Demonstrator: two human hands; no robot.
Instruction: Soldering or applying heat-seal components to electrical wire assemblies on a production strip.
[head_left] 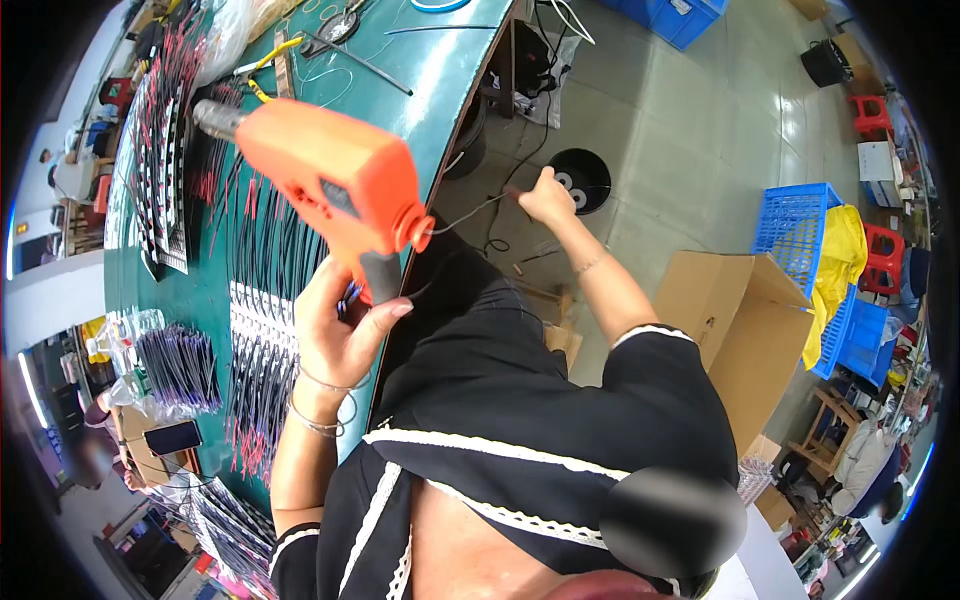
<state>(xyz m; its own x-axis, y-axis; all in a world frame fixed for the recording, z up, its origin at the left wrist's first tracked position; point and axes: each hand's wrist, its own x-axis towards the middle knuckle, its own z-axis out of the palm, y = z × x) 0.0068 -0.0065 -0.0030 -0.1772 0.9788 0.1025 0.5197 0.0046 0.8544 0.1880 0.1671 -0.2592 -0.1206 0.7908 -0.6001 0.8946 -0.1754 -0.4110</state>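
Observation:
An orange heat gun [320, 170] with a metal nozzle is raised above the green table, its nozzle toward the table's far left. My left hand [338, 325] is closed around its grip. From the rear of the heat gun a thin grey cord [468, 214] runs to my right hand [548, 198], which is stretched out past the table edge with its fingers pinched on it. Below the heat gun, rows of black wires [265, 240] with reddish ends lie on the table, joined to a white strip [262, 320].
The green table [440, 75] carries yellow-handled pliers [275, 65], a bundle of purple-black wires [178, 365] and a phone [172, 438]. On the floor stand a black bucket [597, 180], an open cardboard box [735, 310] and a blue crate [790, 225]. Dark cables trail nearby.

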